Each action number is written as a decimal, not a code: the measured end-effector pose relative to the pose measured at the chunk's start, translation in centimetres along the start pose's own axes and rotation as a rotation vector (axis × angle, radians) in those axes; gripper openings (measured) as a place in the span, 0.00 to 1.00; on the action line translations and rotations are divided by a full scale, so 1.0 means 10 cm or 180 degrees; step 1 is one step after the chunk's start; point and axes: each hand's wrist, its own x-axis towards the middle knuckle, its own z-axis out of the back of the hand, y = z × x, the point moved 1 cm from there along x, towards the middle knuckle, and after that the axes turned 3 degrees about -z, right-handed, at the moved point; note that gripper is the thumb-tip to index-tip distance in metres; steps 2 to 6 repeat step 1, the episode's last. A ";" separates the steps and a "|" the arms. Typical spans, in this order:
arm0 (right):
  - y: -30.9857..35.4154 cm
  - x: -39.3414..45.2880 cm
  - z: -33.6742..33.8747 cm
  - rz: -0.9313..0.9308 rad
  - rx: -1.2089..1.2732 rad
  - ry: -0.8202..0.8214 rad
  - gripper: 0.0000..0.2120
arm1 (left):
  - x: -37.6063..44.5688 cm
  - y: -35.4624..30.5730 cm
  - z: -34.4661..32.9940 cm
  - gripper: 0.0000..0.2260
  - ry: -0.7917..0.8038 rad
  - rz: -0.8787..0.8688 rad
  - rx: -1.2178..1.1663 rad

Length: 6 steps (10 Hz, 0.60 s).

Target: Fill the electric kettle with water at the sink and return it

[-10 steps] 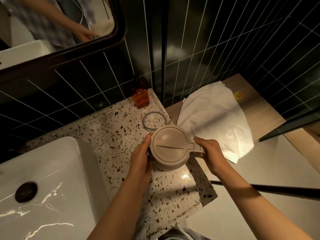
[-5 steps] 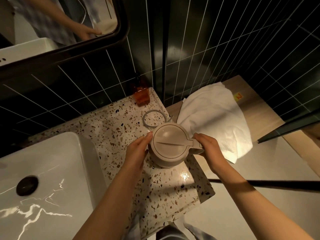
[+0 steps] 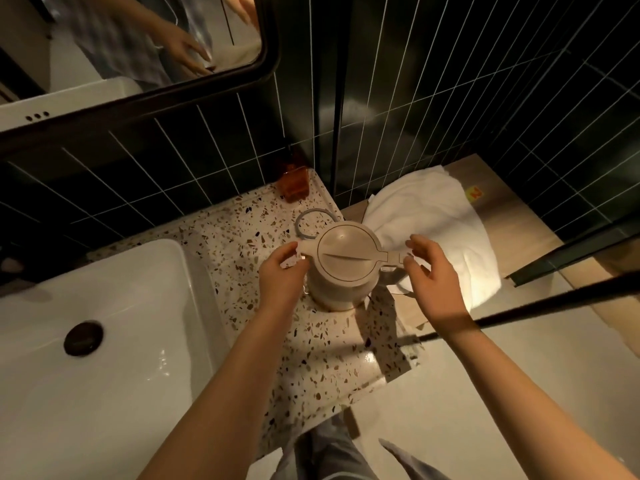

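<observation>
The beige electric kettle (image 3: 346,258) stands upright with its lid closed on the terrazzo counter (image 3: 329,358), right of the white sink (image 3: 152,268). My left hand (image 3: 282,275) pinches the kettle's spout tab on its left side. On the right, my right hand (image 3: 431,278) has its fingers spread, with thumb and fingertips just at the end of the handle. The kettle's body hides its base.
A grey ring-shaped cord (image 3: 304,220) lies behind the kettle, and an amber bottle (image 3: 294,183) stands at the tiled wall. A white towel (image 3: 433,216) lies on the wooden ledge to the right. A black bar (image 3: 554,299) crosses under my right forearm. The sink drain (image 3: 83,337) is dark.
The kettle has turned so its spout now points left. My right hand has loosened from the handle and spread its fingers; my left hand has moved from the body up to the spout.
</observation>
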 end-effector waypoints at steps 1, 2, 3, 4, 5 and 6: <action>0.02 -0.24 -0.02 -0.0023 -0.0026 -0.0143 0.18 | -0.18 0.00 0.14 0.19 0.0061 -0.0029 0.0118; 0.02 -0.24 -0.02 -0.0023 -0.0026 -0.0143 0.18 | -0.18 0.00 0.14 0.19 0.0061 -0.0029 0.0118; 0.02 -0.24 -0.02 -0.0023 -0.0026 -0.0143 0.18 | -0.18 0.00 0.14 0.19 0.0061 -0.0029 0.0118; 0.02 -0.24 -0.02 -0.0023 -0.0026 -0.0143 0.18 | -0.18 0.00 0.14 0.19 0.0061 -0.0029 0.0118; 0.02 -0.24 -0.02 -0.0023 -0.0026 -0.0143 0.18 | -0.18 0.00 0.14 0.19 0.0061 -0.0029 0.0118; 0.02 -0.24 -0.02 -0.0023 -0.0026 -0.0143 0.18 | -0.18 0.00 0.14 0.19 0.0061 -0.0029 0.0118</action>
